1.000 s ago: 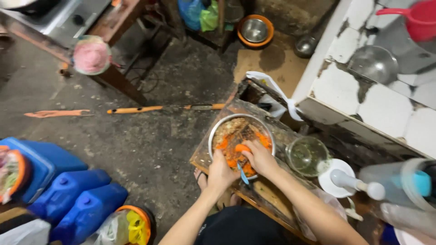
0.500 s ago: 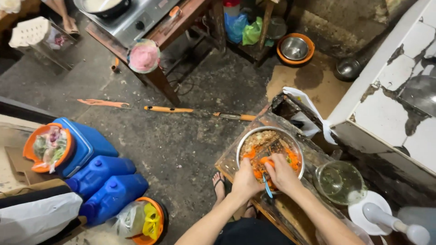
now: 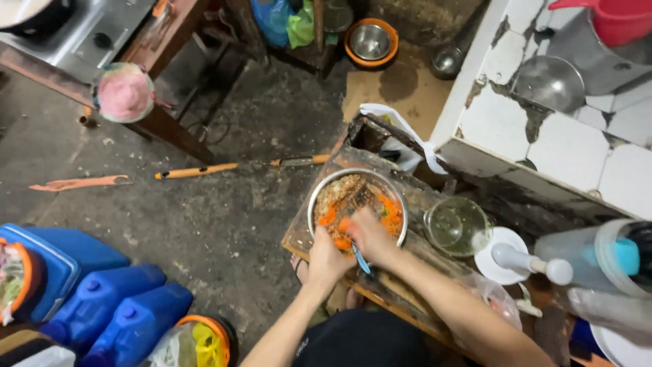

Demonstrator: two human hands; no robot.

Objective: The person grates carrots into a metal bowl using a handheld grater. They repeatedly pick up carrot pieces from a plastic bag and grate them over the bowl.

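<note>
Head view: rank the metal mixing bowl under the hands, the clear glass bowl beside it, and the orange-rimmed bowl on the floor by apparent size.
1. Metal mixing bowl
2. Clear glass bowl
3. Orange-rimmed bowl; it sits farther from the camera, so its true rank against the glass bowl is unsure.

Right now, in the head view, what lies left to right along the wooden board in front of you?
Left hand → right hand in the metal bowl of shredded carrot → glass bowl → white pestle on a white saucer → clear jug.
</note>
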